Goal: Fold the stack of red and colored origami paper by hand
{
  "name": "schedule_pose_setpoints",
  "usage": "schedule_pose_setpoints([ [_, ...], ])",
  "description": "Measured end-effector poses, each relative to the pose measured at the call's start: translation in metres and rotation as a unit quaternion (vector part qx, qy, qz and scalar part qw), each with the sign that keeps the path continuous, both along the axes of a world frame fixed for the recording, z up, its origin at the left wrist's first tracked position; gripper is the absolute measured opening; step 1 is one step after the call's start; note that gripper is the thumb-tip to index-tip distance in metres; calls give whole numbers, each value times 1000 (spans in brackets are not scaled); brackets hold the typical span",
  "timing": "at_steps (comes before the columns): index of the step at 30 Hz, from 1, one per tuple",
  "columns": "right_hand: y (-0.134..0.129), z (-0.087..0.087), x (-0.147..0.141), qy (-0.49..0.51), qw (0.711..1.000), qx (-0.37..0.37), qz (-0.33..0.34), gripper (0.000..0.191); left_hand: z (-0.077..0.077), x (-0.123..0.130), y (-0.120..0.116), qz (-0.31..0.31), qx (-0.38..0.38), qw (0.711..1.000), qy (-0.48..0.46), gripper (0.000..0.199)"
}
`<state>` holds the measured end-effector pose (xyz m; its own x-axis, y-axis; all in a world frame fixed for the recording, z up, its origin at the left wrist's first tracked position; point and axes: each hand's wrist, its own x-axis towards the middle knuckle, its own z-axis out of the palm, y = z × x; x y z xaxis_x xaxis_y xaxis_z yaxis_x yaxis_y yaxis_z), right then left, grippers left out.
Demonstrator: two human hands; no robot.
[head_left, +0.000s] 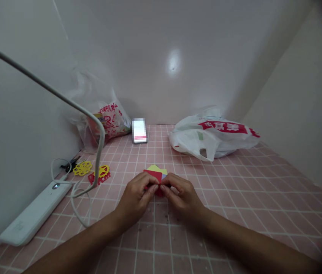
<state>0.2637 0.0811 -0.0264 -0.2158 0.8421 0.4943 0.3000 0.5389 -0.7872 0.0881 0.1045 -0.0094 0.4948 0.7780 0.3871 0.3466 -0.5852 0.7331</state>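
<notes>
A small piece of red paper (pixel 154 174) is held between my two hands near the middle of the table. My left hand (pixel 140 190) pinches it from the left, thumb and forefinger together. From the right, my right hand (pixel 181 192) pinches it as well, its fingertips close to those of the left. Just beyond the fingers, a yellow paper piece (pixel 157 168) shows behind the red, with a small pale violet bit beside it. Whether the colours belong to one piece, I cannot tell.
A lit phone (pixel 139 130) leans at the back between a clear plastic bag (pixel 112 120) and a white bag (pixel 212 137). At left lie yellow cutouts (pixel 82 168), red cutouts (pixel 103 179), black scissors (pixel 71 164), a white power strip (pixel 35 213) and a looping cable (pixel 101 152).
</notes>
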Motion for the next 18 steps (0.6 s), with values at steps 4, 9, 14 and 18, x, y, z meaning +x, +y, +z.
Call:
schedule_pose_setpoints([
  [4,0,4,0,15,1000,6,12,13,0,1,-1,15,-51,998,-24,6],
  [9,-1,6,0,20,1000,-6,15,14,4,1,-2,10,-70,997,-33,7],
  [14,1,3,2,13,999,-25,23,14,6,0,3,-14,-78,996,-50,8],
  [18,4,1,3,33,995,-92,14,9,3,-2,6,-28,-119,991,-48,8],
])
